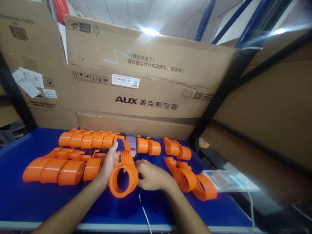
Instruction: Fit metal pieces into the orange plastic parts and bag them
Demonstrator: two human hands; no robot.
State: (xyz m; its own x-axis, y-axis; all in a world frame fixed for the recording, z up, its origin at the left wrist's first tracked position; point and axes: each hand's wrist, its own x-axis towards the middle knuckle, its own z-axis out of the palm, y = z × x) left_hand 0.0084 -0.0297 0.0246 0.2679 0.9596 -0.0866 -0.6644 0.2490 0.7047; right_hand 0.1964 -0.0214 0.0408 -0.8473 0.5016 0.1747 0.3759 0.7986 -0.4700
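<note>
The left hand (112, 162) grasps an orange ring part (126, 158) by its upper handle, the thumb lying against a dark blue piece (120, 144) at the top. The ring part is raised above the middle of the bench (21, 203), its open ring facing the near side. The right hand (151, 175) is just to the right of the ring, its fingers bent and partly hidden behind it; whether they grip anything, I cannot tell.

More orange parts lie on the blue bench: a far-left row (87, 140), a near-left row (52, 169) of four, a pair (148, 146) right of centre, a far-right pair (177, 150) and a near-right pair (192, 181). Beyond the left hand stands a phone (132, 143) with its screen lit, partly covered by the ring part. A white cable (145, 213) crosses the near side of the bench. On the right is a white tray (250, 186), and printed cardboard (151, 91) walls the far side.
</note>
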